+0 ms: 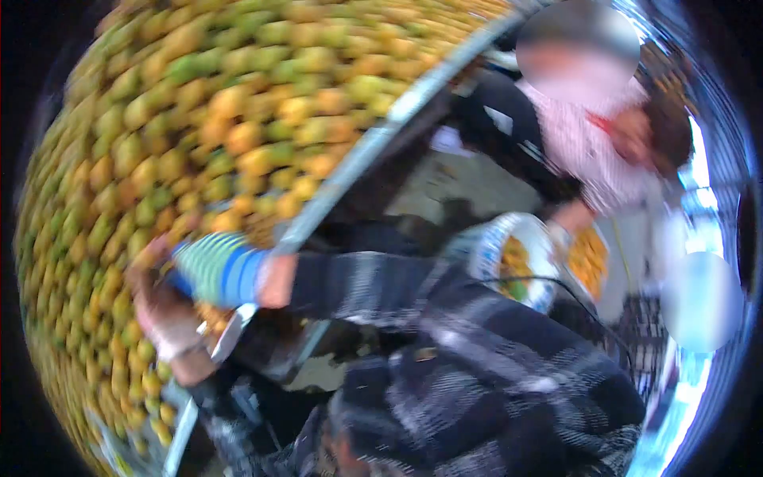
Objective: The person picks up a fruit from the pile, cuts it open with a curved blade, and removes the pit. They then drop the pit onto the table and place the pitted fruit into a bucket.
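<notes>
My right hand [214,270], in a blue and green striped covering, reaches left over a large heap of yellow, orange and green fruit [238,135]. Beside and below it is my left hand [165,318], pale over the palm, with a band at the wrist. The two hands come close together at the fingertips, where motion blur hides the fingers and anything between them. A white edge [232,334] of some object shows just right of my left hand, with small orange pieces near it.
A metal rail [358,163] edges the fruit heap. Beyond it sits another person [592,147] in a pink top, one hand by a blue-and-white bucket [486,250] holding yellow pieces. More orange pieces [588,262] lie beside the bucket. A dark cable crosses the bucket.
</notes>
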### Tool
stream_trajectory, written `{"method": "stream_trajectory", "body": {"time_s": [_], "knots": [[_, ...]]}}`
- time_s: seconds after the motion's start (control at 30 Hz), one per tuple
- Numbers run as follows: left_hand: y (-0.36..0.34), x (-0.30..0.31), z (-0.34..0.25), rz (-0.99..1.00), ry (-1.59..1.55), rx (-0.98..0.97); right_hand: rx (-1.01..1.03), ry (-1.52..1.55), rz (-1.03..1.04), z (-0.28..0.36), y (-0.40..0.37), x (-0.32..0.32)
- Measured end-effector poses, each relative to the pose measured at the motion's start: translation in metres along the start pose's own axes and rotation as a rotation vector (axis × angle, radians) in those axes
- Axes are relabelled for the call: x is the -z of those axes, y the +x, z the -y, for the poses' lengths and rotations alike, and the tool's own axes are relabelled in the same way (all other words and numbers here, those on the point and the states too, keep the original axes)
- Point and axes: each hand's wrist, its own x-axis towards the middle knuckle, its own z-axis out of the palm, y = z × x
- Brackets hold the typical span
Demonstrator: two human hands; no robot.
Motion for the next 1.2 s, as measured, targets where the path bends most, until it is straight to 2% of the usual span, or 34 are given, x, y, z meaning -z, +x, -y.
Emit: {"method": "stream_trajectory", "body": {"time_s": [0.03,0.07,0.1,0.13,0.2,0.23,0.3,0.4,0.5,0.67,0.73,0.77,0.8,0.87,0.9,0.93,1.0,1.07,1.13,1.2], "knots": [[0.007,0.012,0.010,0.005,0.030,-0.047,0.050,-0.020,0.048,-0.002,-0.004,0.008],[0.012,0.023,0.010,0.098,-0.048,-0.067,0.024,-0.022,0.019,-0.001,-0.004,0.000],[0.017,0.033,0.009,0.086,-0.045,-0.095,-0.018,-0.056,0.024,-0.006,0.001,-0.015],[0.019,0.030,0.007,0.171,0.131,-0.167,0.015,-0.059,0.101,-0.001,-0.001,0.001],[0.013,0.011,0.005,0.021,0.078,-0.096,-0.021,-0.024,0.099,-0.001,-0.005,0.009],[0.013,0.005,0.006,0.036,0.091,-0.084,-0.035,-0.017,0.081,-0.003,-0.004,0.007],[0.007,0.000,0.006,0.003,-0.086,-0.079,-0.043,-0.003,0.056,-0.004,-0.006,0.003],[0.015,0.003,0.005,-0.114,0.072,-0.047,-0.084,0.004,0.121,0.000,-0.008,0.007],[0.011,-0.001,0.004,-0.080,0.151,-0.127,-0.118,0.124,0.201,0.006,-0.010,0.018],[0.013,0.008,0.003,-0.022,0.281,-0.209,-0.150,0.253,0.210,0.003,-0.008,0.007],[0.014,0.011,0.002,-0.068,0.282,-0.198,-0.133,0.243,0.221,0.005,-0.008,0.006],[0.018,0.022,0.003,-0.097,0.322,-0.193,-0.035,0.227,0.216,-0.001,-0.003,-0.007],[0.022,0.036,0.005,-0.097,0.323,-0.197,-0.032,0.227,0.215,-0.004,0.000,-0.015],[0.027,0.047,0.007,-0.056,0.589,-0.409,0.064,0.200,0.206,-0.009,0.005,-0.029],[0.026,0.044,0.005,-0.064,0.671,-0.415,0.104,0.168,0.212,-0.012,0.009,-0.034],[0.024,0.042,0.005,-0.064,0.670,-0.415,0.105,0.167,0.212,-0.015,0.011,-0.040],[0.009,0.000,-0.002,0.046,0.272,-0.197,0.180,0.149,0.218,-0.020,0.015,-0.049],[0.010,0.002,0.001,0.046,0.233,-0.223,0.271,0.043,0.158,-0.022,0.015,-0.053],[0.011,0.006,0.001,0.047,0.193,-0.249,-0.108,0.219,0.222,0.006,-0.006,0.008],[0.019,0.020,-0.002,-0.153,0.065,-0.174,-0.129,0.174,0.189,0.003,-0.008,0.009]]}}
